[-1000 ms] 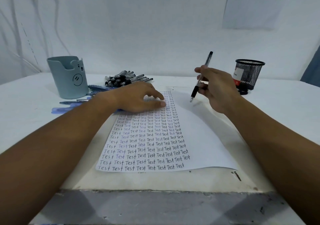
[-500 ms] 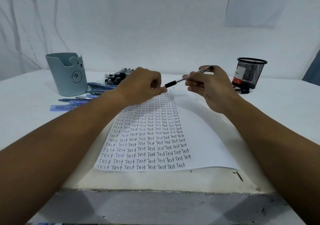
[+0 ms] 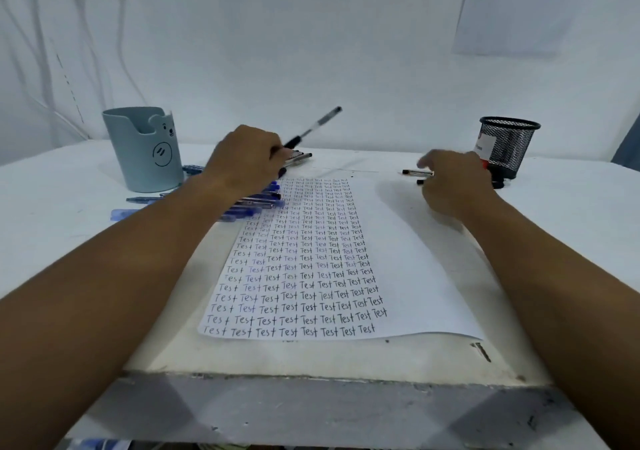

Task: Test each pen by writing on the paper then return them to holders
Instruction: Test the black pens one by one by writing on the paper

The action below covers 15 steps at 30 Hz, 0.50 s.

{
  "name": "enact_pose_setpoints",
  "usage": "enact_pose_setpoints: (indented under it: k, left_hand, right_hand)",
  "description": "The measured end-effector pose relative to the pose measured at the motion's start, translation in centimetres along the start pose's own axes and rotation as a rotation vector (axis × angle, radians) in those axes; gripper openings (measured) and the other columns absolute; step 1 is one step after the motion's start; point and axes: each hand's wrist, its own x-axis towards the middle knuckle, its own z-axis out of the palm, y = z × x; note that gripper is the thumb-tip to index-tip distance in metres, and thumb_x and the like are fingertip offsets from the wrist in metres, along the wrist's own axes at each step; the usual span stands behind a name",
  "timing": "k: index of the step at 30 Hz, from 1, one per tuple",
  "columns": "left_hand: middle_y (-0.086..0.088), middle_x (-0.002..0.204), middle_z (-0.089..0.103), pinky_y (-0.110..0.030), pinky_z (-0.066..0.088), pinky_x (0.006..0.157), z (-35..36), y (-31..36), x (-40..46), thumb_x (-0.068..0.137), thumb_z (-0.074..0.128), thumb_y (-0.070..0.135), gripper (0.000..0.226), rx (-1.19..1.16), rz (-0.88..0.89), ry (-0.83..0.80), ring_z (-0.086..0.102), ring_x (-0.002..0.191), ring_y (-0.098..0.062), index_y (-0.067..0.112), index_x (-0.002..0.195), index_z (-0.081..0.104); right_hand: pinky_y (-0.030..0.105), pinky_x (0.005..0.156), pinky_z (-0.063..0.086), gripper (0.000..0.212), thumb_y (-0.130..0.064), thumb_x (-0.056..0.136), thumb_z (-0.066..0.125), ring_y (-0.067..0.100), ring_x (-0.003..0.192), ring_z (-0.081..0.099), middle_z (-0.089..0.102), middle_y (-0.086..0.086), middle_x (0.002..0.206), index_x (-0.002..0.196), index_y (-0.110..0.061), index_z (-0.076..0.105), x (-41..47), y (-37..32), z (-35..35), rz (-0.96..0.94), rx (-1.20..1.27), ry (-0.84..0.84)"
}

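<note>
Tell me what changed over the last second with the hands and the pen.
The black pen passed from the right hand to the left hand, which lifted off the paper and now grips it, far end angled up and right. The right hand let go and moved right, toward pens lying by the mesh holder. Paper, blue cup and blue pens stayed put.

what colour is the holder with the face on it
Pale blue-grey holder, black face drawn on; head view.
</note>
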Motion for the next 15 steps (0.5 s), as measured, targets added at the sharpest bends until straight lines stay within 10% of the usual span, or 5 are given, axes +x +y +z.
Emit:
enact_pose_setpoints:
  k: [7,15]
  left_hand:
    - [-0.013,0.081,0.063,-0.034,0.046,0.069,-0.7,-2.5,0.0,0.098,0.05,0.033,0.034,0.152,-0.231,0.06,0.056,0.076,-0.028,0.004,0.098,0.069]
    - [-0.018,0.086,0.066,-0.034,0.044,0.069,-0.2,-3.4,0.1,0.097,0.051,0.031,0.034,0.218,-0.275,0.065,0.059,0.081,-0.033,0.002,0.095,0.069]
  right_hand:
    - [0.036,0.076,0.042,0.025,-0.01,0.091,0.05,0.035,0.106,0.055,0.061,0.014,0.112,0.114,-0.007,0.061,1.0,2.1,1.7,0.06,-0.209,-0.087]
    - [0.044,0.094,0.047,0.022,-0.009,0.088,0.054,0.036,0.111,0.051,0.06,0.013,0.113,0.106,-0.011,0.066,0.8,2.0,1.7,-0.015,-0.198,-0.027]
